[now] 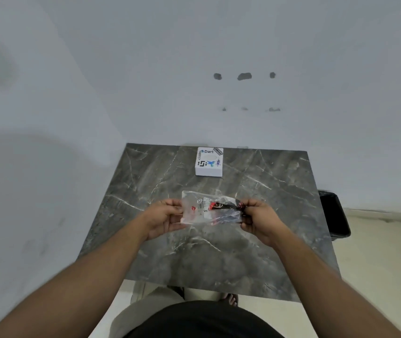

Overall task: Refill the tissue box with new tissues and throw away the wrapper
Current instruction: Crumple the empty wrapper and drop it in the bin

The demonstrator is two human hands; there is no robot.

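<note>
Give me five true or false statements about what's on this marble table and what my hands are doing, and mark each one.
1. Both hands hold the clear plastic tissue wrapper, left hand at one end, right hand at the other. True.
2. The white stickered tissue box sits at the near table edge. False: it sits at the far edge, by the wall.
3. The black bin stands on the floor right of the grey marble table. True.
4. The wrapper is already in the bin. False: it is held above the table.
5. A hand rests on the box. False: neither touches it.
</note>
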